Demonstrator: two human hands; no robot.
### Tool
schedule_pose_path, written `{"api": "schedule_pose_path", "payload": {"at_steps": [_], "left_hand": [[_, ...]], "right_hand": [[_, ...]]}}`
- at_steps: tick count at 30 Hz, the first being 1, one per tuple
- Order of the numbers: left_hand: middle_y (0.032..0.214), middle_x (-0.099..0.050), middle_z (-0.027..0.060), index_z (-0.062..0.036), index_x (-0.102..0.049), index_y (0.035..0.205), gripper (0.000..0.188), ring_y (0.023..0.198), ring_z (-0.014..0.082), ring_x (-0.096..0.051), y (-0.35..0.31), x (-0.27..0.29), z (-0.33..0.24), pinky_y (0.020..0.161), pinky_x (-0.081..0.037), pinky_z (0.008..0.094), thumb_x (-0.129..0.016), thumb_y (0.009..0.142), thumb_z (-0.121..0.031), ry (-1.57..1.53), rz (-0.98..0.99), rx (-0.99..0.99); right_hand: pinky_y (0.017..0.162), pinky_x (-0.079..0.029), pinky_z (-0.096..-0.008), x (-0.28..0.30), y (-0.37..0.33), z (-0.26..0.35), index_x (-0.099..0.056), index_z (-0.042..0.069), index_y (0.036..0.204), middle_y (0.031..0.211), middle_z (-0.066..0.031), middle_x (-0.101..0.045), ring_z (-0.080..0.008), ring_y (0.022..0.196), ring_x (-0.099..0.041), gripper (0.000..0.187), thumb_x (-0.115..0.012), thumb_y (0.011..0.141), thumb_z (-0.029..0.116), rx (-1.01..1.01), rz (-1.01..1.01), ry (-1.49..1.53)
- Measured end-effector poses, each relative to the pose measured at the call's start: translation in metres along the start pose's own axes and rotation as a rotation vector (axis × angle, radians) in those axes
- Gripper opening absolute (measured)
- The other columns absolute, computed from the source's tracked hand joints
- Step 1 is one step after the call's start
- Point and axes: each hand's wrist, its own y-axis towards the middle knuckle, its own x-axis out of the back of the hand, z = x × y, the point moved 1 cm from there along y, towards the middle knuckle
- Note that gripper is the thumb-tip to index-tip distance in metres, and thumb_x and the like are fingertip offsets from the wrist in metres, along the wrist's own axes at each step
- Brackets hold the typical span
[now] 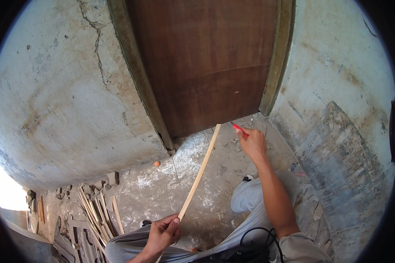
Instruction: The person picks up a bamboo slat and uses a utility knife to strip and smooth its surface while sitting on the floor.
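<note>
My left hand point(163, 233) is closed around the near part of a long, thin wooden strip point(200, 172). The strip slants up and away to the right, its far end free in front of the door. In my right hand point(253, 142), fingers wrapped, is a slim red-handled tool point(240, 130). A short thin tip points from it toward the strip's far end, too small to name for certain. Tool and strip are apart, with a small gap between them.
A brown door point(206, 65) stands ahead in a worn frame, between stained walls. Several wooden strips point(102, 218) lie in a pile at the lower left, near broken rubble point(113, 178). On the dusty tiled floor rests a small orange ball point(157, 164). A black cable point(267, 232) loops over my lap.
</note>
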Motion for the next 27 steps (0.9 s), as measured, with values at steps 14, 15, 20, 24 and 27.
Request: {"api": "schedule_pose_path", "payload": {"at_steps": [14, 15, 20, 24, 27], "left_hand": [[0.071, -0.057, -0.0003, 0.0014, -0.061, 0.124, 0.031, 0.058, 0.0049, -0.046, 0.010, -0.001, 0.011, 0.053, -0.037, 0.0193, -0.051, 0.103, -0.019, 0.010, 0.018, -0.110], [0.071, -0.057, -0.0003, 0.0014, -0.061, 0.124, 0.031, 0.058, 0.0049, -0.046, 0.011, 0.000, 0.013, 0.053, -0.037, 0.0193, -0.051, 0.103, -0.019, 0.012, 0.020, -0.111], [0.070, -0.054, -0.0029, 0.0017, -0.064, 0.119, 0.028, 0.058, 0.0040, -0.044, 0.019, 0.003, 0.027, 0.052, -0.036, 0.0201, -0.051, 0.103, -0.018, 0.150, 0.043, -0.201], [0.070, -0.053, -0.0034, 0.0017, -0.064, 0.120, 0.028, 0.059, 0.0039, -0.043, 0.015, 0.000, 0.027, 0.052, -0.035, 0.0199, -0.052, 0.103, -0.017, 0.100, 0.023, -0.194], [0.070, -0.052, -0.0033, 0.0018, -0.063, 0.121, 0.028, 0.059, 0.0038, -0.043, 0.012, 0.001, 0.025, 0.052, -0.035, 0.0197, -0.052, 0.102, -0.016, 0.068, 0.022, -0.196]], "right_hand": [[0.057, -0.045, -0.0408, 0.021, -0.037, 0.030, -0.074, 0.011, 0.103, 0.068, -0.0132, -0.062, -0.0304, 0.061, -0.061, 0.028, -0.065, 0.090, 0.035, 0.236, 0.056, 0.318], [0.057, -0.045, -0.0413, 0.022, -0.039, 0.031, -0.074, 0.012, 0.103, 0.068, -0.0126, -0.061, -0.0306, 0.061, -0.061, 0.028, -0.065, 0.091, 0.036, 0.267, 0.084, 0.236], [0.058, -0.045, -0.0426, 0.018, -0.033, 0.024, -0.073, 0.013, 0.101, 0.068, -0.0120, -0.061, -0.0316, 0.062, -0.061, 0.028, -0.065, 0.090, 0.038, 0.297, 0.088, 0.231], [0.054, -0.042, -0.0385, 0.016, -0.031, 0.024, -0.073, 0.008, 0.102, 0.064, -0.0156, -0.059, -0.0292, 0.055, -0.058, 0.027, -0.069, 0.088, 0.031, 0.344, 0.052, 0.246], [0.054, -0.042, -0.0388, 0.015, -0.030, 0.026, -0.073, 0.008, 0.102, 0.065, -0.0155, -0.060, -0.0290, 0.056, -0.059, 0.026, -0.069, 0.088, 0.030, 0.331, 0.048, 0.232]]}}
